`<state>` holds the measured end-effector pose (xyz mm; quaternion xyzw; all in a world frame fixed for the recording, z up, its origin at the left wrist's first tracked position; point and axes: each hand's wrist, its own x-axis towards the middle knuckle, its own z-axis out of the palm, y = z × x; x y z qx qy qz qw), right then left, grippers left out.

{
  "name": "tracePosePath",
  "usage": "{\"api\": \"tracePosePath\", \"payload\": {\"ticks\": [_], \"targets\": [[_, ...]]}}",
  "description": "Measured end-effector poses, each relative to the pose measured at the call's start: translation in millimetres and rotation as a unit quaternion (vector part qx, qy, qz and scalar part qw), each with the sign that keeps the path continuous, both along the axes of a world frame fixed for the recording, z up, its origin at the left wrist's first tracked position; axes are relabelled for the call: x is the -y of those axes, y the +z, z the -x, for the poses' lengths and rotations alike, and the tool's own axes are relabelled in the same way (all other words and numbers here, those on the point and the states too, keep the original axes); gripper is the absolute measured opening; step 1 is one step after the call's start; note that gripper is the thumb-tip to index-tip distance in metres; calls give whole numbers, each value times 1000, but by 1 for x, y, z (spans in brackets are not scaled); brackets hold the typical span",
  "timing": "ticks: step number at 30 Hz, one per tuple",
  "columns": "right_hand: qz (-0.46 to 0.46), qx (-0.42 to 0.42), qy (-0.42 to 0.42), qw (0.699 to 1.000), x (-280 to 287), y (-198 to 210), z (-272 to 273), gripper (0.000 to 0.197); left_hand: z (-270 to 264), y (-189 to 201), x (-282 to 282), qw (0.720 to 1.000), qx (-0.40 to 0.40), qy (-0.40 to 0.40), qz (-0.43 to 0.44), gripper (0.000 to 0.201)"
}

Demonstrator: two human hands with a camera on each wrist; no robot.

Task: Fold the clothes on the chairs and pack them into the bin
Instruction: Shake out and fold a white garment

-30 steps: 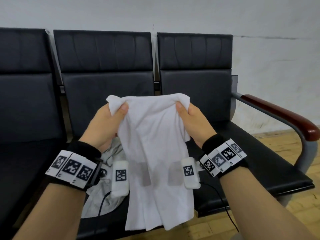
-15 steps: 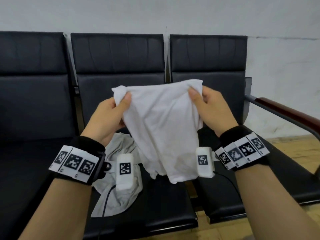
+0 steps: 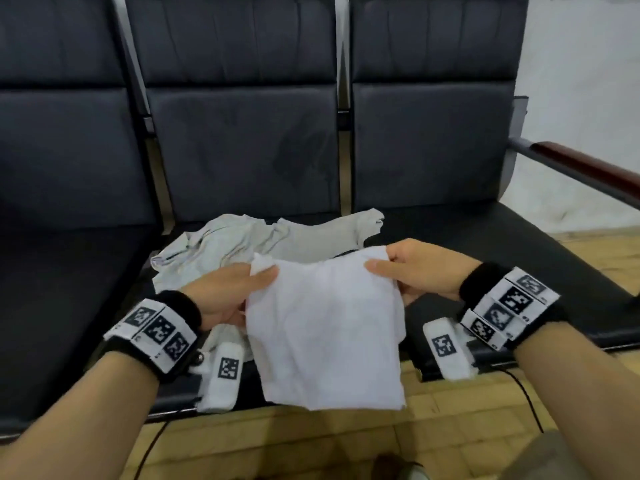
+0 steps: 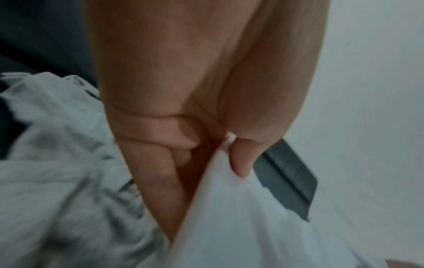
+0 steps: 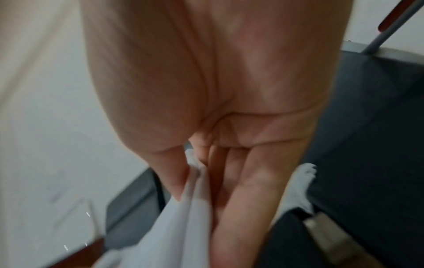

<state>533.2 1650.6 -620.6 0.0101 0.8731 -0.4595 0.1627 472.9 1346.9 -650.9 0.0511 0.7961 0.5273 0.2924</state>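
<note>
Above the chair seat [image 3: 485,244], white folded cloth [image 3: 325,327] hangs

White garment [image 3: 325,327]; pale grey garment [image 3: 242,244] (faint stripes); black chairs [image 3: 242,150]; reddish-brown armrest [image 3: 588,168].

Left hand [image 3: 231,295] and right hand [image 3: 420,271] each pinch a top corner of a folded white cloth garment [image 3: 325,330], hanging past the front edge of the black padded chair seat [image 3: 485,244]; crumpled grey shirt [image 3: 263,242] lies behind on seat.
</note>
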Motion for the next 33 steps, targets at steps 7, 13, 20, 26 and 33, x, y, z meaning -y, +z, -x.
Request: {"api": "tracePosePath", "payload": {"ticks": [7, 13, 20, 26, 33], "targets": [[-87, 127, -39, 987, -13, -82, 32, 29, 27, -69, -36, 983, -108, -31, 146, 37], [-91, 205, -34, 974, -13, -104, 42, 34, 42, -79, -65, 944, -180, -101, 258, 29], [-70, 282, -6, 957, -20, -108, 41, 47, 51, -86, -62, 892, -140, -215, 372, 88], [-18, 249, -21, 968, -23, -98, 36, 38, 53, -84, -56, 935, -93, -190, 284, 87], [133, 154, -91, 975, -16, -72, 18, 27, 15, -52, -54, 994, 68, -71, -40, 30]]}}
